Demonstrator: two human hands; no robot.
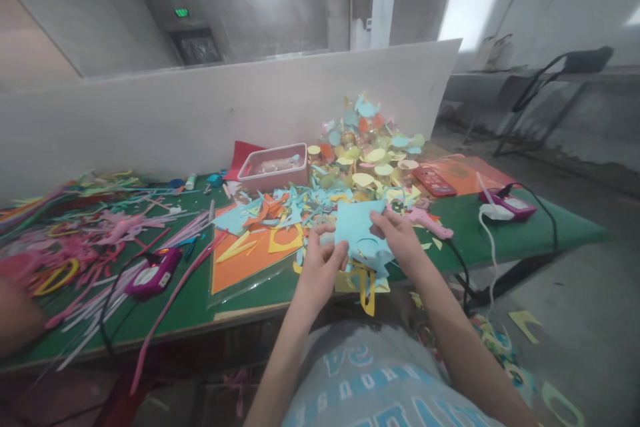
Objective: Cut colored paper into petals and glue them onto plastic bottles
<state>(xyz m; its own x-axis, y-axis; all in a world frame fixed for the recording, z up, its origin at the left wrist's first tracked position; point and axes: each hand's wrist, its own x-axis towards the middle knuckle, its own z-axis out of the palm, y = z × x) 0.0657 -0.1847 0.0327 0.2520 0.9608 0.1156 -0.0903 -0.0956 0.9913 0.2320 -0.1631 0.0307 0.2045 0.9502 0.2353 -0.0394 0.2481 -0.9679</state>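
Note:
A light blue sheet of paper point(353, 219), with a curved cut in its lower part, is held up near the table's front edge. My left hand point(324, 257) pinches its left side between thumb and fingers. At its upper right, my right hand point(395, 232) grips the edge with closed fingers. Below the sheet hang yellow paper offcuts point(369, 297). Orange sheets point(240, 267) under a clear sleeve lie left of my left hand, with blue scraps point(295, 203) behind. A pink glue gun point(429, 221) rests to the right of my right hand.
Behind stand a pink bin point(274, 177) and a heap of coloured paper cutouts point(367, 160). A red phone point(434, 181) and corded purple devices point(515, 205) point(155, 273) lie on the green table. Pipe cleaners point(125, 227) cover the left, where another person's arm point(17, 317) shows. A white panel point(150, 123) stands behind.

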